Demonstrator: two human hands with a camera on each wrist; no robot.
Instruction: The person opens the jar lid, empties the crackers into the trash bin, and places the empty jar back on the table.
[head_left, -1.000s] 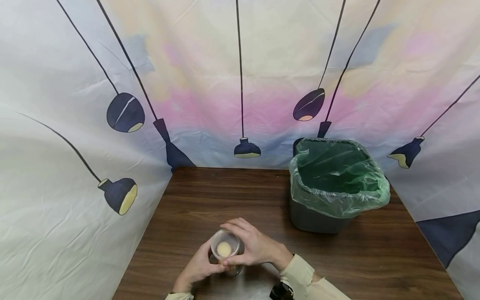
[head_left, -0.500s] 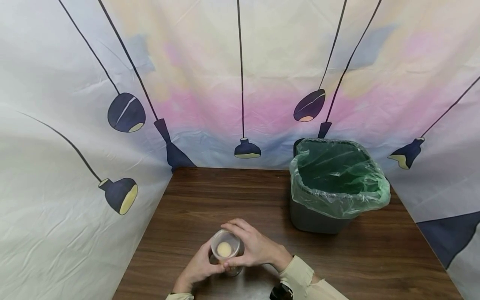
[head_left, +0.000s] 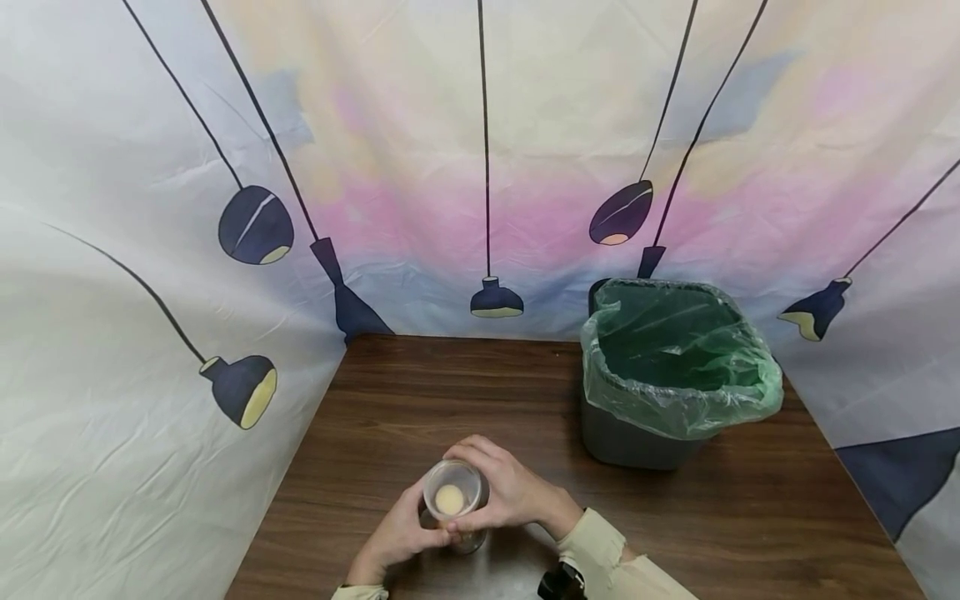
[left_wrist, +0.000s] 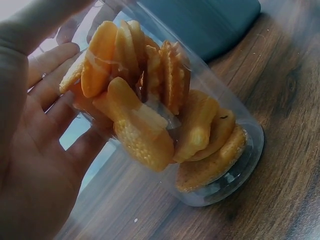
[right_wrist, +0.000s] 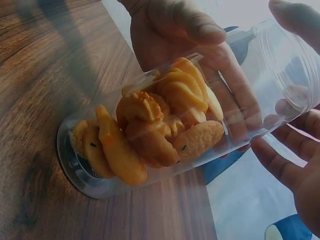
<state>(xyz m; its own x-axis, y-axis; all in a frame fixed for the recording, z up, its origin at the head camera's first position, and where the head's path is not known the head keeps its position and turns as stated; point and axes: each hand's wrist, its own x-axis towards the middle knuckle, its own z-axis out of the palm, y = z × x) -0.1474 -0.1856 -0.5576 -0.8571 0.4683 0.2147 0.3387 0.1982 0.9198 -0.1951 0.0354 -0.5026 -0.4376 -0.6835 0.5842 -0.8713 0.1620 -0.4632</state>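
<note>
A tall clear plastic jar [left_wrist: 227,192] holds several golden cookies [left_wrist: 145,137] of differing shapes, some ridged and some smooth. In the head view I look down into its round top [head_left: 452,472], with a pale round cookie [head_left: 450,499] showing inside. My left hand [head_left: 401,527] wraps the jar's side, thumb toward me. With fingers at the far side and thumb at the near side, my right hand [head_left: 510,490] grips the jar near its top rim [right_wrist: 295,65]. Both wrist views show the jar's base close at the wooden table.
A dark bin [head_left: 630,433] with a green plastic liner [head_left: 678,408] stands at the back right of the wooden table [head_left: 465,392]. A cloth backdrop [head_left: 420,208] printed with hanging lamps encloses the back and sides.
</note>
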